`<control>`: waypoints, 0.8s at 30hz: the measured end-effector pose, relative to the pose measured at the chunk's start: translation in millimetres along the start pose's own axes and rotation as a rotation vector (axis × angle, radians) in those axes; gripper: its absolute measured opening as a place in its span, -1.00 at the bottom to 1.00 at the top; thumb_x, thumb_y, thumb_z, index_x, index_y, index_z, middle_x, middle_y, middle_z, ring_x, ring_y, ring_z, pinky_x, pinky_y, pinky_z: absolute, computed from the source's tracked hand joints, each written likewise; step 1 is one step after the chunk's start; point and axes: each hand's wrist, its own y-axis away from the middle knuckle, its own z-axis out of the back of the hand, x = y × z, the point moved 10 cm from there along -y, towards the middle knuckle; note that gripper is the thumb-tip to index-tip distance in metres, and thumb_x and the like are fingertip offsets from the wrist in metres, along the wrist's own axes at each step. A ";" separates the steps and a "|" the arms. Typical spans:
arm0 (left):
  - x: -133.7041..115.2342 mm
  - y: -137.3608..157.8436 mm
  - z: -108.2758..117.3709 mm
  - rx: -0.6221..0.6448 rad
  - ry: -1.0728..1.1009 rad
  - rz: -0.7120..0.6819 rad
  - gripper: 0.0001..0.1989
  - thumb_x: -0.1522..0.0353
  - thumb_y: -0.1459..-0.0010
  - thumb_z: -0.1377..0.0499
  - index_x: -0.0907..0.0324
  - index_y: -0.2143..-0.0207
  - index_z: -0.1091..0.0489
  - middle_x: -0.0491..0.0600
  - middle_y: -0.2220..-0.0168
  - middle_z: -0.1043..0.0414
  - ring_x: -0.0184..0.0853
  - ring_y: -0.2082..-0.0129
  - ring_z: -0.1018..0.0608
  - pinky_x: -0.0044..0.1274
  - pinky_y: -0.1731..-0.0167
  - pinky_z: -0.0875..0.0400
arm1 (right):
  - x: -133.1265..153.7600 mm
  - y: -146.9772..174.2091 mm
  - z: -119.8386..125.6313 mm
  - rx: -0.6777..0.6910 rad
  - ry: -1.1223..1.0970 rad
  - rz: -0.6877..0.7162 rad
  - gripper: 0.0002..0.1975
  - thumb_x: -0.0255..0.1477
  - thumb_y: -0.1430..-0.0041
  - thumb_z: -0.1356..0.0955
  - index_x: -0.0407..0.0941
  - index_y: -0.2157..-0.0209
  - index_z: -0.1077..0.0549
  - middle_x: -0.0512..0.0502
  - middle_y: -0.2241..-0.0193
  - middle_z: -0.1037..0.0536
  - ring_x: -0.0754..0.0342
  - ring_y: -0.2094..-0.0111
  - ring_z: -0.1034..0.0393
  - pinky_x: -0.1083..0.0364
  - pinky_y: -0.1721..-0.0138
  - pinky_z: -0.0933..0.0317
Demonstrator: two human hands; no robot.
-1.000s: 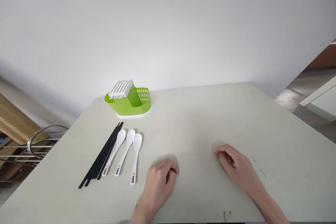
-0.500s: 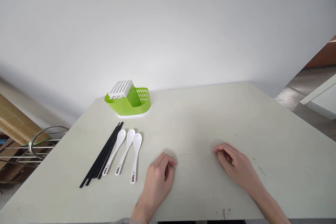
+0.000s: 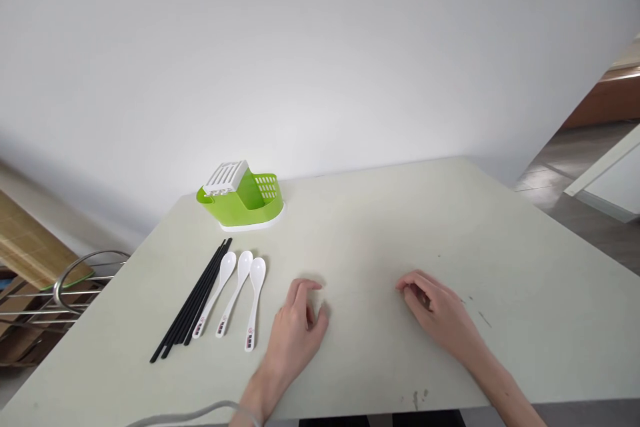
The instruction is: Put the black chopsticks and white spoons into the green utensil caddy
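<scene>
My left hand hovers low over or rests on the table just right of the spoons, thumb and fingers apart, holding nothing. Farther right, my right hand is loosely curled at the table, its thumb against the fingers and no object showing between them. Nearest the left hand lies a white spoon with a printed handle end. Beside it are a second white spoon and a third white spoon. Several black chopsticks lie in a slanted bundle along the left.
Behind the spoons stands a green utensil holder with a white slotted top and white base. The pale table meets a white wall. A grey cable crosses the front edge. A metal rack stands left of the table.
My left hand has opened, its thumb and fingers spreading apart. The view has shifted slightly, and the cable has come into sight at the front. My right hand stays curled.
</scene>
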 end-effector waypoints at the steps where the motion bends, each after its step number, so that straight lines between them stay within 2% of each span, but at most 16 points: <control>1: -0.4 -6.5 3.4 -0.004 -0.020 -0.017 -0.72 0.33 -0.31 -0.06 0.07 -0.06 -0.30 0.04 -0.06 -0.41 -0.40 0.43 -0.55 -0.46 0.40 -0.51 | 0.3 -0.3 -0.2 0.004 -0.002 0.000 -0.75 -0.31 -0.42 -0.21 0.01 0.27 -0.48 -0.08 0.27 -0.59 0.04 0.41 -0.41 0.10 0.40 -0.28; 4: 2.6 -34.4 23.2 -0.071 -0.125 -0.061 -0.58 0.30 -0.30 -0.10 0.08 -0.19 -0.22 0.18 -0.29 -0.21 -0.30 0.23 -0.64 -0.39 0.32 -0.59 | 0.4 -0.5 -1.0 0.014 -0.008 -0.005 -0.75 -0.31 -0.43 -0.21 0.00 0.28 -0.47 -0.06 0.29 -0.59 0.05 0.43 -0.40 0.10 0.40 -0.27; 6: 10.8 -58.2 40.3 -0.116 -0.234 -0.052 -0.50 0.28 -0.27 -0.14 0.09 -0.24 -0.18 0.25 -0.38 -0.06 -0.22 0.17 -0.67 -0.32 0.25 -0.61 | -0.1 -0.2 -1.4 0.012 -0.011 -0.007 -0.76 -0.32 -0.43 -0.22 0.00 0.28 -0.47 -0.05 0.29 -0.58 0.05 0.42 -0.40 0.10 0.40 -0.28; 10: 41.0 -104.0 73.0 -0.133 -0.429 0.073 -0.43 0.26 -0.26 -0.17 0.17 -0.28 -0.17 0.36 -0.47 0.15 -0.03 0.10 -0.68 -0.15 0.15 -0.61 | 0.6 -0.2 -2.4 0.005 -0.021 0.004 -0.75 -0.33 -0.45 -0.21 -0.01 0.27 -0.47 -0.06 0.29 -0.58 0.05 0.41 -0.42 0.09 0.37 -0.29; 14: 61.2 -132.9 93.4 -0.149 -0.518 0.083 -0.43 0.23 -0.27 -0.15 0.26 -0.27 -0.19 0.41 -0.52 0.32 0.13 -0.07 -0.61 -0.08 -0.03 -0.54 | 2.9 -1.1 -2.2 0.010 -0.033 0.016 -0.73 -0.32 -0.46 -0.20 -0.01 0.27 -0.46 -0.08 0.28 -0.58 0.04 0.38 -0.44 0.08 0.36 -0.28; 16: 69.6 -141.6 96.5 -0.157 -0.546 0.078 -0.40 0.25 -0.26 -0.16 0.30 -0.28 -0.18 0.43 -0.51 0.26 0.21 -0.20 -0.52 -0.04 -0.11 -0.48 | 4.3 -1.4 -1.2 0.010 -0.037 0.020 -0.72 -0.31 -0.47 -0.19 -0.02 0.28 -0.46 -0.09 0.28 -0.58 0.03 0.38 -0.45 0.08 0.36 -0.28; 19: 78.8 -150.4 95.2 -0.152 -0.555 0.069 -0.39 0.31 -0.22 -0.17 0.30 -0.29 -0.18 0.37 -0.47 0.01 0.23 -0.31 -0.38 -0.02 -0.20 -0.39 | 6.8 -1.5 -0.4 0.007 -0.040 0.031 -0.70 -0.30 -0.47 -0.18 -0.02 0.28 -0.47 -0.10 0.29 -0.58 0.03 0.39 -0.45 0.08 0.39 -0.27; 21: 78.4 -153.8 92.3 -0.143 -0.560 0.036 -0.40 0.33 -0.20 -0.18 0.28 -0.28 -0.21 0.30 -0.45 -0.09 0.22 -0.34 -0.34 -0.02 -0.24 -0.35 | 8.0 -1.4 -1.5 0.010 -0.039 0.040 -0.71 -0.30 -0.47 -0.19 -0.02 0.28 -0.47 -0.10 0.29 -0.59 0.02 0.39 -0.46 0.08 0.40 -0.27; 24: 67.8 -155.2 83.7 -0.116 -0.554 -0.041 -0.39 0.33 -0.19 -0.18 0.24 -0.28 -0.22 0.24 -0.45 -0.11 0.21 -0.34 -0.34 -0.02 -0.25 -0.34 | 8.2 -0.9 -4.6 0.021 -0.038 0.049 -0.72 -0.32 -0.47 -0.19 -0.01 0.27 -0.47 -0.09 0.29 -0.58 0.03 0.39 -0.44 0.08 0.40 -0.26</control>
